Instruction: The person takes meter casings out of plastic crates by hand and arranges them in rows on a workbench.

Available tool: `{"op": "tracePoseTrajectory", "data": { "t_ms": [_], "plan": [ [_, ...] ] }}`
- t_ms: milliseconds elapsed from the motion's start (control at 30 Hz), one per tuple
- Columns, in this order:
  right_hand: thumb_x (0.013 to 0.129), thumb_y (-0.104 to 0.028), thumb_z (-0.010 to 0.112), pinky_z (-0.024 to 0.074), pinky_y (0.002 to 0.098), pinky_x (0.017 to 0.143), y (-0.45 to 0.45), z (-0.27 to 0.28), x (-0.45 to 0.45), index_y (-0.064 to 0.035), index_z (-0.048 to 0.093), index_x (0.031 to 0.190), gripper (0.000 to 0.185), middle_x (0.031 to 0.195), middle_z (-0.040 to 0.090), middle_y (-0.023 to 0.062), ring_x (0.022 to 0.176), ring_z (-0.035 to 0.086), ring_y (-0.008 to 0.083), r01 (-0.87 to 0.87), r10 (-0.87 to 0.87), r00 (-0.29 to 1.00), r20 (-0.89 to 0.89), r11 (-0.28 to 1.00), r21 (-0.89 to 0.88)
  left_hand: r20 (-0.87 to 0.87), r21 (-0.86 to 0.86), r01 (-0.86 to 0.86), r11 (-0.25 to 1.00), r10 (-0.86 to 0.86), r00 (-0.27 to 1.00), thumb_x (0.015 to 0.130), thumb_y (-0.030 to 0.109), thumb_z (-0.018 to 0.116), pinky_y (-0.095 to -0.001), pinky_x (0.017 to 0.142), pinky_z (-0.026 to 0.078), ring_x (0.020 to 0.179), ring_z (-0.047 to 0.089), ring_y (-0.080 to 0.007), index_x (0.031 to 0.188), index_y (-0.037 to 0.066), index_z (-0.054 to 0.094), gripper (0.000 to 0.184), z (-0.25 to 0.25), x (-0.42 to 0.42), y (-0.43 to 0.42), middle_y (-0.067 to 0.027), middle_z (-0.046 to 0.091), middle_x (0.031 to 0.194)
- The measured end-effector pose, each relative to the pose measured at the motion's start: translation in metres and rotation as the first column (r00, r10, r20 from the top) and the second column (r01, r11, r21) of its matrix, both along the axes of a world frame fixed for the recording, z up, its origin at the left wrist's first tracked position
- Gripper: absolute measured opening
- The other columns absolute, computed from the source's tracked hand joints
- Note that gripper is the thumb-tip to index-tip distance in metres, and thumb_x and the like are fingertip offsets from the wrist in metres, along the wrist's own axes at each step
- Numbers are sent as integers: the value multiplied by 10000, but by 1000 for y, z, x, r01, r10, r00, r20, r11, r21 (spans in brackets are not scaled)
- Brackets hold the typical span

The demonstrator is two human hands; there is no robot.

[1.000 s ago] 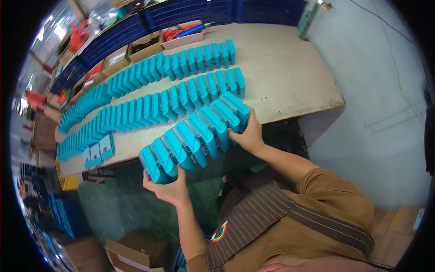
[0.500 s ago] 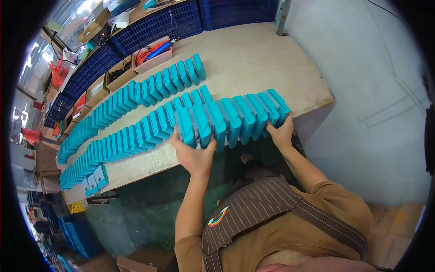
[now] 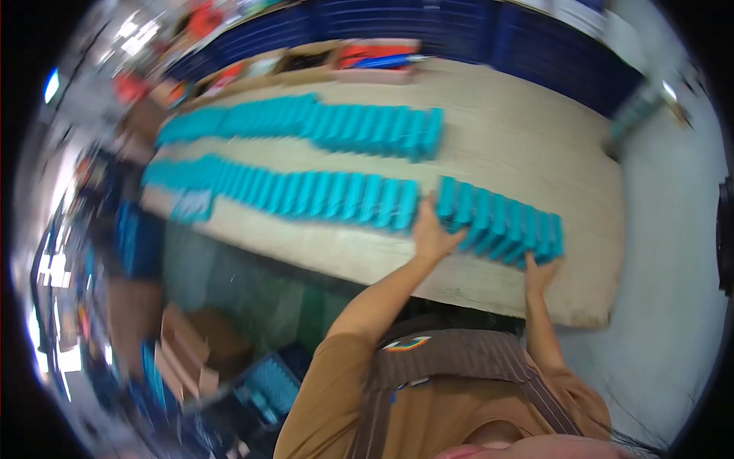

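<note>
Between my two hands is a row of several teal boxes (image 3: 497, 218), upright side by side at the right part of the table. My left hand (image 3: 434, 233) grips the row's left end. At its right end my right hand (image 3: 541, 271) is closed round the last boxes. Just left of my left hand ends a long front row of teal boxes (image 3: 321, 195). Behind it stands another long row of teal boxes (image 3: 375, 128). Blur hides whether the held row touches the tabletop.
The pale table (image 3: 527, 138) meets a wall (image 3: 665, 252) at the right. Blue crates (image 3: 566, 61) line its back, with a pink box (image 3: 376, 74) of red and blue items before them. An open carton (image 3: 183, 352) and a blue crate (image 3: 271, 386) are low at left.
Both hands have carried the held boxes right and over the table, to beside the front row's right end. The view has turned, and the rows now appear more level.
</note>
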State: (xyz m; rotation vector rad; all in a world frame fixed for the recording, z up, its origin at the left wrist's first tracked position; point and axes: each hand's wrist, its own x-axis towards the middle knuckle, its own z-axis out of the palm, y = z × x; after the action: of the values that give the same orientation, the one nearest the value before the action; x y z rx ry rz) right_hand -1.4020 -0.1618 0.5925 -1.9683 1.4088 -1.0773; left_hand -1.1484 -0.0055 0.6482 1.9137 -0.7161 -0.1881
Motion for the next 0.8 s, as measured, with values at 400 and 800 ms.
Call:
{"op": "tracePoseTrajectory", "data": {
  "t_ms": [400, 800],
  "plan": [
    [751, -116, 769, 352, 392, 1012, 2, -40, -2, 130, 350, 1309, 740, 1292, 459, 233, 1163, 472, 326, -335, 326, 940, 100, 938, 87, -136, 346, -51, 937, 103, 985, 653, 122, 770, -456, 897, 461, 1121, 474, -433, 1459, -10, 71, 1075, 18, -34, 28, -236, 320, 1346],
    [733, -178, 821, 424, 418, 932, -4, -40, 6, 127, 408, 1236, 719, 1196, 534, 248, 1041, 537, 350, -291, 276, 949, -153, 953, -84, -208, 100, 145, 984, -122, 971, 767, 142, 661, -422, 827, 498, 938, 622, -332, 1365, 66, 358, 675, 5, -66, 178, -209, 548, 1163]
  ]
}}
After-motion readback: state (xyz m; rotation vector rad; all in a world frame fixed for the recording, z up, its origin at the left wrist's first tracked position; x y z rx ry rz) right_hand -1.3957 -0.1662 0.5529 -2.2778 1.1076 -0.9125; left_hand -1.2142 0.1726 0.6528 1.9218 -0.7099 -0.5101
